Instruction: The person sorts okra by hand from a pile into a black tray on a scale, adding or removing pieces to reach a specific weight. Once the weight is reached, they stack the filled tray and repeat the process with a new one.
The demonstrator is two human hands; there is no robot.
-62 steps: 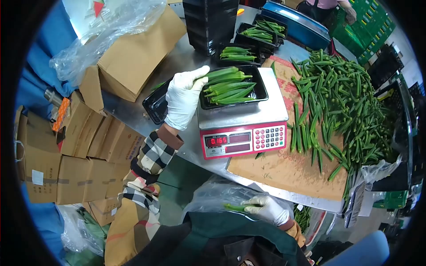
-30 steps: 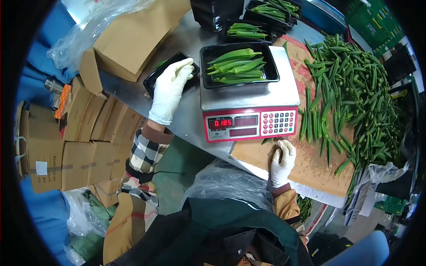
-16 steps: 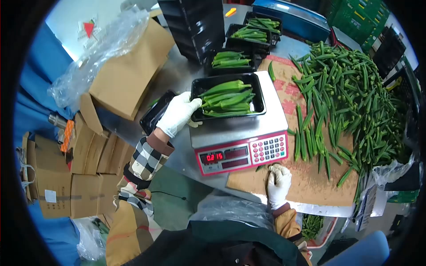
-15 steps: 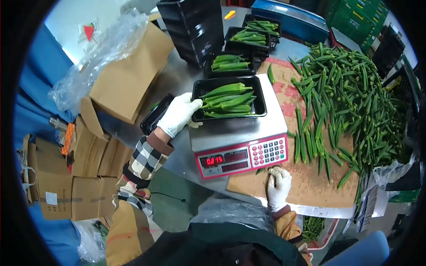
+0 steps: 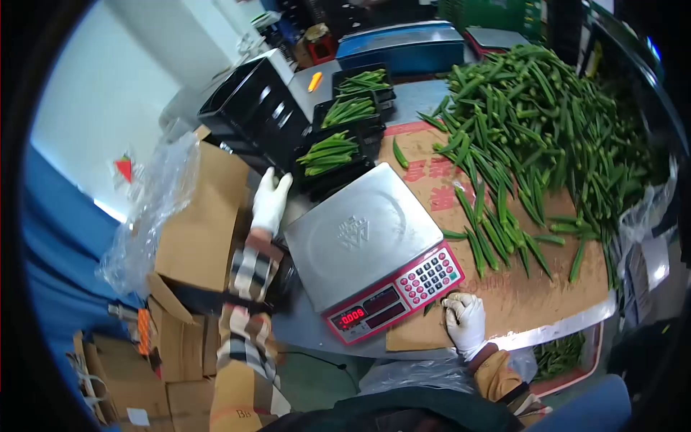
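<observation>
"On this steel table, where's the okra?"

"Heaped on cardboard, and in trays behind my scale."

"Hands?"

"My left hand, fingers apart, reaches beside the tray stack, calling for care; my right hand is curled, contents hidden."

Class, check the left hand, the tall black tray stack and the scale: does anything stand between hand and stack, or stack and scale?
Nothing visible separates the left hand from the tray stack. Between stack and scale, the nearest filled tray stands partly in the way.
</observation>
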